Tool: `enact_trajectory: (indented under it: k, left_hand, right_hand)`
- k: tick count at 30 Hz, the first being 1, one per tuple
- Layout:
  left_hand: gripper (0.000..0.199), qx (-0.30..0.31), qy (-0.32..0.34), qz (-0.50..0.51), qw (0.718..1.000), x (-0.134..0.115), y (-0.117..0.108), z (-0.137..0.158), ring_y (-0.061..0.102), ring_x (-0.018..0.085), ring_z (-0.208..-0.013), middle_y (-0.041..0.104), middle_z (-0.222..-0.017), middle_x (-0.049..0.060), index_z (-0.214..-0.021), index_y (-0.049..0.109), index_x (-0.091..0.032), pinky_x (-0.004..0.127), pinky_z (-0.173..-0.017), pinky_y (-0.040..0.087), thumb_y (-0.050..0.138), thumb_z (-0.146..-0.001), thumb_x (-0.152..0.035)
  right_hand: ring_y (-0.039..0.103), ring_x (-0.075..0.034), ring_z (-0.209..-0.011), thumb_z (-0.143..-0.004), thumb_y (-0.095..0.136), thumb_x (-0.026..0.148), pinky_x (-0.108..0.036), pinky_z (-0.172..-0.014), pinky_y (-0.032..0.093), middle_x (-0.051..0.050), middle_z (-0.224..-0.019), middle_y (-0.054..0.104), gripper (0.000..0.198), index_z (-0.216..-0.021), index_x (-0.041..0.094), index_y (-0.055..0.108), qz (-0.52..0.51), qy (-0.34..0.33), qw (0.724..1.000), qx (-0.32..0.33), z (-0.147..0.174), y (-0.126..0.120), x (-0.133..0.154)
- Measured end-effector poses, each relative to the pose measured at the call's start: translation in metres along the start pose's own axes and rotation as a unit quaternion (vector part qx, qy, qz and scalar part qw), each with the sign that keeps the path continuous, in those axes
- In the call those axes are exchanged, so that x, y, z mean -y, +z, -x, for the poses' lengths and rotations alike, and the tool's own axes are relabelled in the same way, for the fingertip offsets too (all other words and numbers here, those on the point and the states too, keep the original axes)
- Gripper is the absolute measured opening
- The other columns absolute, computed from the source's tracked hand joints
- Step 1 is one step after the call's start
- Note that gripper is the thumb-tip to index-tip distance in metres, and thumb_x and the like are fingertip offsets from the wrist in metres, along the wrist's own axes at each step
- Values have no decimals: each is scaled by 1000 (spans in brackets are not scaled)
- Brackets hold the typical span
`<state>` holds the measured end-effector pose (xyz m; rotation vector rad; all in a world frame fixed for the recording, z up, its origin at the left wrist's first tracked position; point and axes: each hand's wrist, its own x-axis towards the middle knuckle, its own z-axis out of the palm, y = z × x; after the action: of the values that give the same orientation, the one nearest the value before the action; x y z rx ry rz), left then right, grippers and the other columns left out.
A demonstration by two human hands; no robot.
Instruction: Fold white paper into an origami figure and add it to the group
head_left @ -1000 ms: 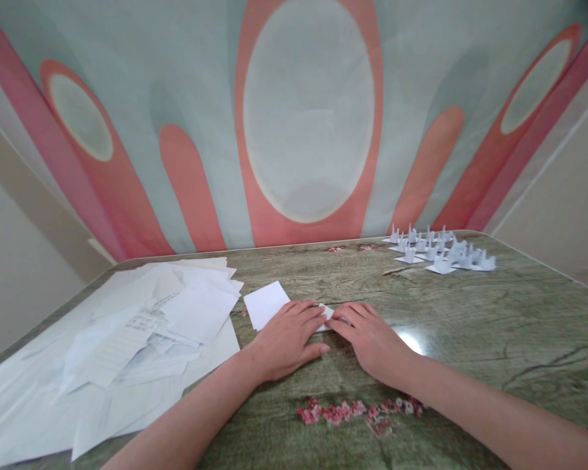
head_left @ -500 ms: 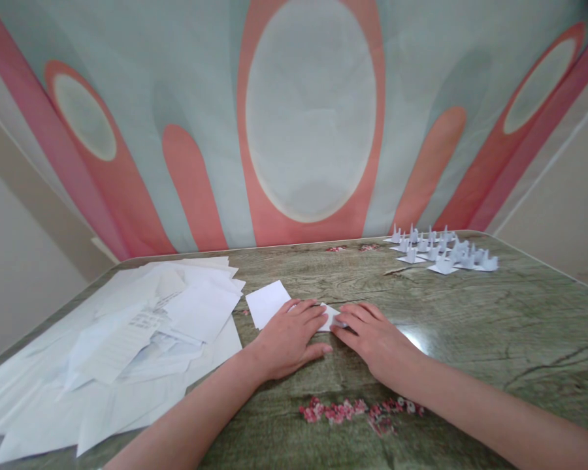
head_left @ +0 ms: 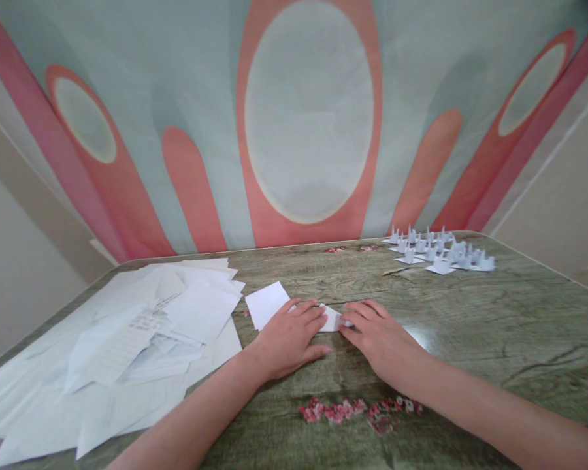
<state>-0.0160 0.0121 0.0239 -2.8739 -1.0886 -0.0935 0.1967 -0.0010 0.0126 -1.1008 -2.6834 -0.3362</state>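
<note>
Two hands lie flat on the tabletop (head_left: pixel 470 326), palms down and fingers stretched, neither one clenched. The left hand (head_left: pixel 287 339) and the right hand (head_left: pixel 379 339) both press with their fingertips on one small folded paper (head_left: pixel 332 318), which shows between them near the middle of the tabletop. This paper is white and folded flat, and most of it is hidden under the fingers. Just beside it to the left lies one white paper sheet (head_left: pixel 267 303), flat and unfolded. Further left is a loose pile of papers (head_left: pixel 127 346), too many and too overlapped to count. At the far right stands a group of small folded paper figures (head_left: pixel 438 251), more than ten, white, with pointed tips.
</note>
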Motion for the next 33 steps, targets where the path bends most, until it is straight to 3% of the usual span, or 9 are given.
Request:
enact_trajectory:
  k: [9, 13, 18, 21, 27, 33]
  left_hand:
    - [53, 1, 0, -4, 1000, 0, 0, 0, 33, 20, -126, 44, -134, 3, -126, 43, -22, 36, -104, 18, 32, -87, -56]
    - [53, -1, -1, -6, 1000, 0, 0, 1, 33, 20, -126, 44, -134, 4, -126, 43, -22, 37, -104, 17, 32, -87, -57]
    - [54, 1, 2, 2, 1000, 0, -2, 0, 32, 20, -127, 44, -134, 5, -126, 43, -21, 36, -104, 17, 33, -87, -57]
    - [54, 1, 1, 7, 1000, -1, -3, 0, 33, 20, -126, 45, -133, 5, -125, 44, -20, 36, -105, 17, 33, -87, -57]
    - [54, -2, 4, 2, 1000, -1, -2, 0, 33, 21, -126, 46, -132, 6, -126, 44, -19, 36, -104, 18, 34, -87, -56]
    - [50, -18, 19, -18, 1000, -4, -1, 0, 37, 22, -123, 50, -128, 7, -122, 47, -18, 37, -104, 19, 38, -87, -52]
  right_hand:
    - [50, -26, -99, -74, 62, 11, -40, -86, 32, -12, -92, 65, 8, -72, 13, 69, 68, 32, 994, 76, 4, -9, -7]
    - [52, -25, -92, -74, 58, 6, -39, -84, 32, -10, -85, 66, 15, -67, 15, 67, 53, 62, 993, 86, 5, -15, -21]
    - [51, -21, -93, -77, 48, 0, -35, -82, 34, -8, -92, 64, 27, -88, 16, 66, 6, 77, 996, 44, 3, -22, -32]
    - [48, -19, -99, -79, 47, 2, -33, -84, 34, -7, -106, 61, 32, -104, 16, 61, -57, 20, 998, 29, 1, -12, -21]
    - [44, -21, -106, -83, 48, 8, -35, -86, 36, -8, -107, 60, 29, -110, 17, 57, -81, -22, 996, -7, 2, 17, -7]
    - [44, -22, -106, -83, 51, 10, -36, -87, 38, -9, -104, 60, 26, -108, 15, 59, -63, -28, 997, -30, 2, 17, -7]
